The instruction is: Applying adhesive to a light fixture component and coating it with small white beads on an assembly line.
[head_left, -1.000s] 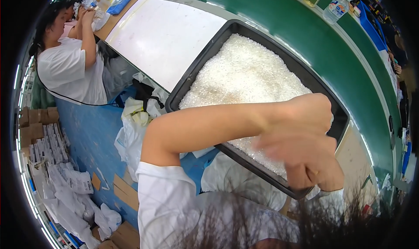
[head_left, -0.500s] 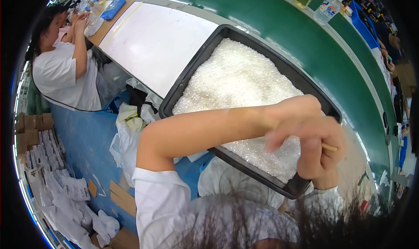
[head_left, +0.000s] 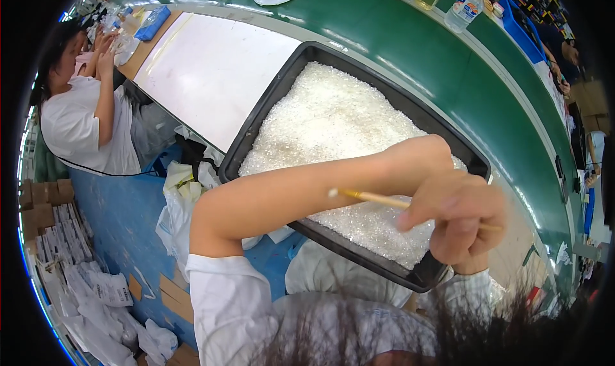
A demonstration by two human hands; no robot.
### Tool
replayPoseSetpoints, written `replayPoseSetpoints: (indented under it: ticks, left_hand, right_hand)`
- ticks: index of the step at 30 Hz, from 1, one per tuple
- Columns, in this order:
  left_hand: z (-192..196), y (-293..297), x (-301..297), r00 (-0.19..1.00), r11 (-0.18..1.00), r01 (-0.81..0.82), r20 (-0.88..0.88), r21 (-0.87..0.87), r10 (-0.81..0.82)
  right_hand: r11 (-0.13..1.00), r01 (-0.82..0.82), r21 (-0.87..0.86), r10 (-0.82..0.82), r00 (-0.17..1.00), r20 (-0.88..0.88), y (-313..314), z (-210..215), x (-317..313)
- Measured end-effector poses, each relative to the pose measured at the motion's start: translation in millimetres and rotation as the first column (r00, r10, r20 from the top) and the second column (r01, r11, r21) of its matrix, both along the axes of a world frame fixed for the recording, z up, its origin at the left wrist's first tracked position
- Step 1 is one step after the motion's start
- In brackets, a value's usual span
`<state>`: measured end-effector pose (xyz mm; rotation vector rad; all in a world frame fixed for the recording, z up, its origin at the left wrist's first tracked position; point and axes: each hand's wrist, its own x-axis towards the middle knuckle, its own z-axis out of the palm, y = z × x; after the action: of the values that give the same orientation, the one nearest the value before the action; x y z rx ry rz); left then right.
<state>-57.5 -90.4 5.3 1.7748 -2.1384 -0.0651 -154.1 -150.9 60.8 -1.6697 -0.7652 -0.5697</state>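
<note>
1. The person's left hand (head_left: 419,161) and right hand (head_left: 464,222) are raised together above the near right corner of a black tray (head_left: 269,119).
2. A thin wooden stick (head_left: 371,198) with a pale tip runs leftward from the hands, across the left forearm. The right hand's fingers are closed round it. The left hand is curled beside the right; whether it also grips the stick cannot be told, as the hands blur and overlap.
3. The tray is heaped with small white translucent pieces (head_left: 333,116) and rests on a green table (head_left: 442,58), its near corner overhanging the person's lap.
4. Risk: a knock from the left forearm could tip the overhanging corner and spill pieces onto the blue floor (head_left: 122,212).
5. Risk: the stick is thin and could slip between the crowded fingers.
6. A co-worker in a white shirt (head_left: 70,125) sits well apart, at far left.
</note>
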Motion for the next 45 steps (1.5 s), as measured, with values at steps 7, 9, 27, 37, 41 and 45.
replayPoseSetpoints:
  ticks: [7, 9, 27, 37, 41, 45]
  left_hand:
    - [-1.9, -2.8, 2.3, 0.999, 0.998, -0.013, 0.037, 0.066, 0.011]
    - [-0.1, 5.3, 4.0, 1.0, 0.994, -0.022, -0.006, 0.106, 0.022]
    - [-13.1, 11.0, 0.5, 0.792, 0.996, -0.072, -0.61, -0.049, 0.027]
    - [-4.9, 16.2, -16.7, 0.967, 0.92, 0.135, 0.253, -0.368, -0.041]
    - [5.4, 20.1, -20.4, 0.936, 0.947, 0.182, 0.343, -0.265, -0.084]
    - [8.5, 23.4, -21.5, 0.906, 0.958, 0.228, 0.4, -0.176, -0.142]
  right_hand:
    - [0.999, -0.039, -0.023, 0.039, 0.999, -0.017, -3.1, 2.5, -1.4]
    - [0.995, 0.062, -0.08, -0.057, 0.997, 0.06, 0.2, 1.9, 6.8]
    - [0.951, 0.307, 0.046, -0.303, 0.95, -0.077, -18.4, -3.1, -1.4]
    - [0.881, 0.129, 0.456, -0.079, 0.989, -0.127, -44.3, 5.8, 8.0]
    - [0.896, 0.137, 0.422, -0.095, 0.988, -0.121, -51.1, 6.7, 10.9]
    - [0.886, 0.077, 0.457, -0.027, 0.993, -0.114, -57.8, 8.1, 9.3]
